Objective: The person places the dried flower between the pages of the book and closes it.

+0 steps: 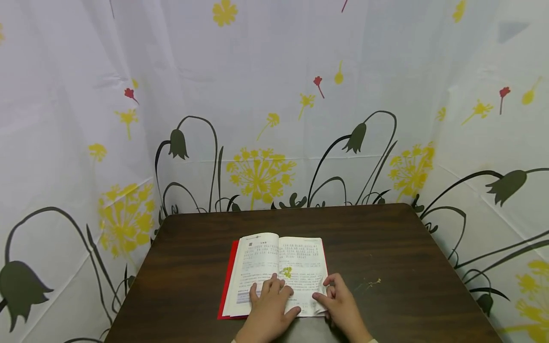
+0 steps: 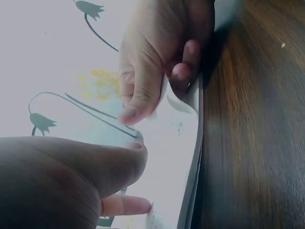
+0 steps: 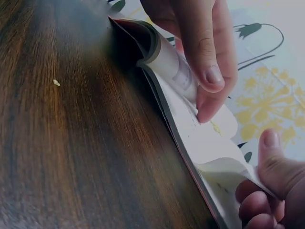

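Observation:
An open book (image 1: 300, 271) with a red cover lies on the brown table, its printed pages facing up. My left hand (image 1: 269, 305) rests with fingers spread over the lower middle of the pages, near the gutter. At the lower right corner, my right hand (image 1: 340, 305) pinches a page between thumb and curled fingers. In the right wrist view the lifted page (image 3: 224, 167) bends upward at the right hand (image 3: 274, 186), while the left hand (image 3: 209, 62) reaches down to the paper. The left wrist view shows the curled page edge (image 2: 178, 102) under the right hand (image 2: 147, 62).
The dark wood-grain table (image 1: 184, 267) extends around the book on both sides. A small pale crumb (image 3: 56, 82) lies on it near the book. A white curtain (image 1: 274, 71) printed with yellow, red and grey-green flowers hangs behind the table and at both sides.

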Demonstrator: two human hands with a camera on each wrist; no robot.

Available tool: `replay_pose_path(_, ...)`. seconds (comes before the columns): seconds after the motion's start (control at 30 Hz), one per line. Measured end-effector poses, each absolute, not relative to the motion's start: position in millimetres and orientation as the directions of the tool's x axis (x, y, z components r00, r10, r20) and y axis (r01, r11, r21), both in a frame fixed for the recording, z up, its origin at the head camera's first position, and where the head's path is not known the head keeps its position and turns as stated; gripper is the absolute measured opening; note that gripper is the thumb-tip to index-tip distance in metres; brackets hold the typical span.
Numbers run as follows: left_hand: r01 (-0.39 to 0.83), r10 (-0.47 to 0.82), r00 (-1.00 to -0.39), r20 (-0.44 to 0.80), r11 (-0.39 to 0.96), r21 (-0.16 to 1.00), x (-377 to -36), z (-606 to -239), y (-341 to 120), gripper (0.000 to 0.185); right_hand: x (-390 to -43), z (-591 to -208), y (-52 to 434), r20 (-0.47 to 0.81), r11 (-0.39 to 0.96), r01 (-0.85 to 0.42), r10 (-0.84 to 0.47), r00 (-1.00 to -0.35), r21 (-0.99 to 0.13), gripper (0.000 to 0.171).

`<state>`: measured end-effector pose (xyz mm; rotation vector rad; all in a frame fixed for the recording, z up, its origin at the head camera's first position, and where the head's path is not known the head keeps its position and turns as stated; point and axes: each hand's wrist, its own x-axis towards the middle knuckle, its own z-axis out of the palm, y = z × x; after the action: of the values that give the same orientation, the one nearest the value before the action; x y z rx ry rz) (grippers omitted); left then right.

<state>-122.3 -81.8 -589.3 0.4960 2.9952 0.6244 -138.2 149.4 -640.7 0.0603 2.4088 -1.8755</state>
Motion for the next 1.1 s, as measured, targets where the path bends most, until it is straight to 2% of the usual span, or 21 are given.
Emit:
replay_pose_path(0.1,0.303,0.322,-0.946,0.023,0.861,0.409,-123,-591,-84,0.041,-138,-639,152,-0.084,0.369,0.071,-0.020,-0.996,-0.927,0.036)
replay_pose_path(0.2,0.309,0.335,-0.942,0.014,0.854,0.419,-124,-593,-86,0.042,-134,-636,152,-0.028,0.543,0.028,0.009,-1.000,-0.839,0.031)
replay_pose_path(0.3,0.307,0.337,-0.941,0.007,0.848,0.432,-123,-596,-86,0.041,-129,-629,150,0.045,0.657,0.003,0.056,-0.997,-0.754,0.038)
replay_pose_path(0.37,0.299,0.336,-0.942,-0.005,0.845,0.443,-123,-598,-86,0.041,-125,-623,149,0.073,0.672,-0.008,0.068,-0.995,-0.740,0.042)
replay_pose_path(0.47,0.288,0.327,-0.945,-0.006,0.841,0.458,-123,-599,-87,0.043,-125,-619,145,0.091,0.602,-0.049,0.040,-0.995,-0.797,0.044)
replay_pose_path(0.57,0.279,0.318,-0.948,-0.002,0.836,0.472,-123,-601,-89,0.054,-127,-622,137,0.082,0.424,-0.082,-0.020,-0.996,-0.902,0.044)
replay_pose_path(0.7,0.259,0.303,-0.953,-0.009,0.830,0.494,-123,-604,-89,0.077,-130,-633,129,0.044,0.174,-0.072,-0.164,-0.986,-0.982,0.021)
replay_pose_path(0.73,0.248,0.293,-0.956,-0.013,0.831,0.498,-123,-605,-89,0.082,-130,-636,129,0.050,0.138,-0.080,-0.208,-0.977,-0.987,0.021)
replay_pose_path(0.77,0.242,0.284,-0.959,-0.007,0.829,0.505,-122,-606,-88,0.085,-130,-639,129,0.063,0.116,-0.094,-0.248,-0.967,-0.989,0.027)
replay_pose_path(0.87,0.227,0.246,-0.969,0.033,0.826,0.516,-121,-608,-85,0.089,-131,-646,132,0.197,0.086,-0.246,-0.378,-0.904,-0.965,0.031)
replay_pose_path(0.93,0.229,0.213,-0.973,0.091,0.828,0.513,-119,-609,-83,0.083,-133,-648,134,0.304,0.084,-0.378,-0.447,-0.841,-0.922,0.031)
replay_pose_path(1.0,0.232,0.169,-0.971,0.166,0.825,0.516,-117,-608,-81,0.067,-135,-648,135,0.372,0.092,-0.473,-0.497,-0.784,-0.876,0.033)
replay_pose_path(1.1,0.222,0.081,-0.955,0.286,0.834,0.505,-116,-607,-80,0.037,-136,-649,135,0.382,0.129,-0.513,-0.522,-0.763,-0.849,0.043)
